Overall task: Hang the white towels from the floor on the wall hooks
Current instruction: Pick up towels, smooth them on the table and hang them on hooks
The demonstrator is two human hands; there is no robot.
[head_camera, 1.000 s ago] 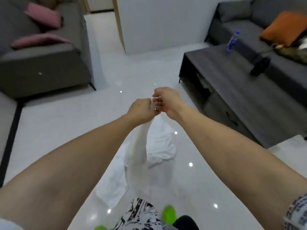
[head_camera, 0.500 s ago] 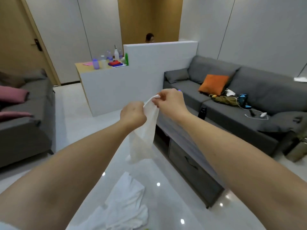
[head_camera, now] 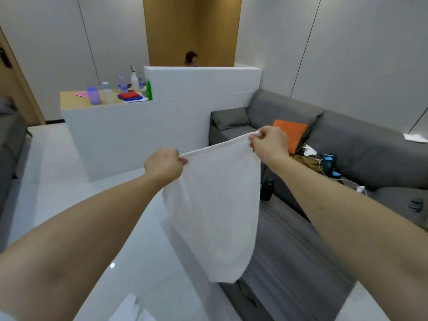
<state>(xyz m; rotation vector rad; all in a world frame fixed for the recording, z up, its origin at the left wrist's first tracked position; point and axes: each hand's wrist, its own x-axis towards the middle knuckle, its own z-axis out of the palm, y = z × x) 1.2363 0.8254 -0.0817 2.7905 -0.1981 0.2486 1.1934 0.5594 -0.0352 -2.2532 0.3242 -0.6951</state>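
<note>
A white towel [head_camera: 217, 205] hangs spread out in front of me, held up by its top edge. My left hand [head_camera: 163, 164] pinches the left corner of that edge. My right hand [head_camera: 268, 141] pinches the right corner, a little higher and farther away. The towel's lower end dangles over the edge of the dark coffee table [head_camera: 289, 246]. More white towel [head_camera: 129, 309] lies on the glossy floor at the bottom of the view. No wall hooks are in view.
A grey sofa [head_camera: 347, 140] with an orange cushion [head_camera: 290, 133] runs along the right wall. A white partition counter [head_camera: 143, 133] with bottles stands ahead; a person's head shows behind it. Another grey sofa [head_camera: 9, 144] is at the left edge.
My view has risen from the floor to the room. Both hands lifted the towel and moved apart, stretching its top edge out flat.
</note>
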